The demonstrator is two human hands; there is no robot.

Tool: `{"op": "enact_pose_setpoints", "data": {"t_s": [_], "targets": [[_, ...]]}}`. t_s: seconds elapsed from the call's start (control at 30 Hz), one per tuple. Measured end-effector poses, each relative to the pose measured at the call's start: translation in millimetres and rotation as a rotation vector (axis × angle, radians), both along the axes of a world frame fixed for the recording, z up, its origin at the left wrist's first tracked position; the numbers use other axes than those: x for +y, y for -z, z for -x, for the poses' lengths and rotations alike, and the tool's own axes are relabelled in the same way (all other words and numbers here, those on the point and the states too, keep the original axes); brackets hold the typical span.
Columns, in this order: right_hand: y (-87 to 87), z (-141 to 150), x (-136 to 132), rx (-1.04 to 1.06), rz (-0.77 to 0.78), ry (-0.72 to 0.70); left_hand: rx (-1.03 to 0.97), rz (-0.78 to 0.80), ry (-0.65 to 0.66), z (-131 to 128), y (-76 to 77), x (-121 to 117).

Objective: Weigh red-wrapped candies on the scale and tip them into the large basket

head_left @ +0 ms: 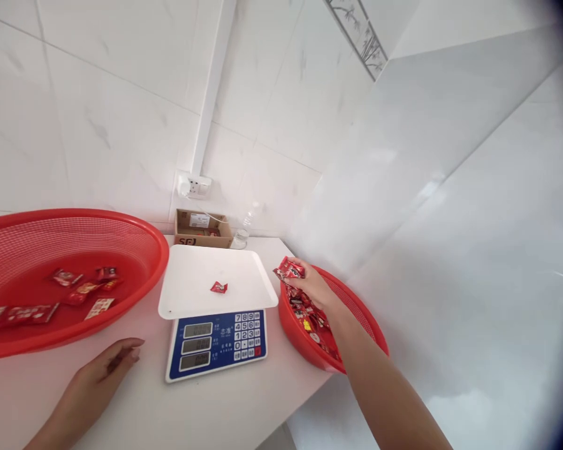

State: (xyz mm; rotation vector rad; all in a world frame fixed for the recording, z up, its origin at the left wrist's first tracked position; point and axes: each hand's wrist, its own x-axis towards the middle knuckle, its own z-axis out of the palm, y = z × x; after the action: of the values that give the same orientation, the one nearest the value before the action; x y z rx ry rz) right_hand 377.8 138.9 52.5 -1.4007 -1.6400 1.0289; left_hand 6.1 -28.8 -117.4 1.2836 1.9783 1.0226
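Note:
My right hand (312,286) is closed on a bunch of red snack packets (288,270), held above the left rim of a small red basket (366,319) full of red packets (309,317). My left hand (107,364) rests on the white table with its fingers loosely curled and nothing in it, just left of a blue digital scale (218,342). One red packet (218,287) lies on the scale's white tray (192,275). A big red basket (131,240) at the left holds several packets (82,289).
A small cardboard box (202,228) and a clear plastic bottle (244,230) stand at the back against the tiled wall, under a wall socket (194,185). The table's edge (304,400) runs close behind the small basket at the right.

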Motion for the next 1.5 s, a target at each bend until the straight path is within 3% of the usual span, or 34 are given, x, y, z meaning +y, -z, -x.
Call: {"op": "enact_pose_setpoints", "data": {"t_s": [0.2, 0.4, 0.6, 0.87, 0.97, 1.17, 1.3, 1.4, 1.5], "targets": [[14.1, 100, 18, 0.019, 0.044, -0.211, -0.12, 0.052, 0.021, -5, -15.5, -5], [25.7, 139, 29, 0.004, 0.091, -0.207, -0.148, 0.024, 0.046, -7, -16.8, -8], [13.6, 139, 24, 0.034, 0.118, -0.2, -0.169, 0.022, 0.05, -11, -17.1, -7], [17.2, 136, 13, 0.026, 0.299, -0.455, -0.182, 0.035, 0.058, -10, -15.5, -7], [18.4, 137, 10, -0.001, 0.291, -0.505, -0.176, 0.032, 0.067, -10, -15.1, -8], [14.2, 130, 13, -0.134, 0.077, -0.306, -0.163, 0.025, 0.071, -9, -11.4, -8], [19.7, 111, 25, -0.351, -0.098, -0.131, -0.164, 0.025, 0.073, -10, -12.7, -8], [26.6, 99, 29, -0.501, -0.058, -0.07, -0.163, 0.021, 0.074, -11, -15.5, -8], [32.0, 95, 26, -0.426, 0.09, -0.146, -0.157, 0.013, 0.07, -11, -16.7, -8]]}}
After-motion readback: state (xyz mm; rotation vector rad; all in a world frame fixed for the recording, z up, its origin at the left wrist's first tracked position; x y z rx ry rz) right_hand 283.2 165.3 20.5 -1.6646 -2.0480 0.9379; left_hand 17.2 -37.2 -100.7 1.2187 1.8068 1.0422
